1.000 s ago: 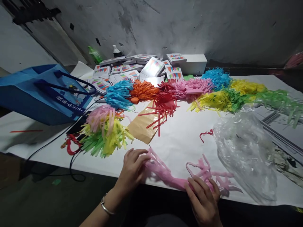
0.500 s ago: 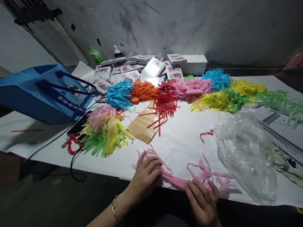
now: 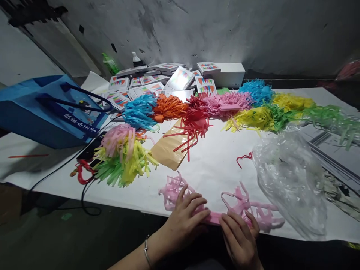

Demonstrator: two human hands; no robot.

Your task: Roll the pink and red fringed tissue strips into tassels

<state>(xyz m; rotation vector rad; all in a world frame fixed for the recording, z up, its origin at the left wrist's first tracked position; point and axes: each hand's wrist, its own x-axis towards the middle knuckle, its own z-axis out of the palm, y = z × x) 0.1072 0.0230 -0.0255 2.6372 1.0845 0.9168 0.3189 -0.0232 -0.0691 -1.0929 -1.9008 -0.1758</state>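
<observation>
A pink tissue paper tassel [image 3: 215,218] lies along the near edge of the white-covered table, its cut fringe spread out at both ends. My left hand [image 3: 189,212] is closed on its middle, left of centre, with the fringe [image 3: 172,191] showing beyond the fingers. Close by, my right hand [image 3: 239,232] grips the same pink band, thumb side toward the left hand. The right-hand fringe [image 3: 260,212] fans out past those fingers. Only a short stretch of the twisted band shows between the hands. The fingertips' undersides are hidden.
Bunches of coloured tassels [image 3: 171,108] run across the table behind. A pink, yellow and green bunch [image 3: 123,155] lies left, near a blue bag [image 3: 53,112] and a black cable [image 3: 84,193]. A clear plastic bag [image 3: 289,180] sits right. Printed boxes [image 3: 180,79] line the wall.
My left hand has slid right along the pink tassel toward my right hand, so less of the band shows between them. My right hand has stayed nearly in place.
</observation>
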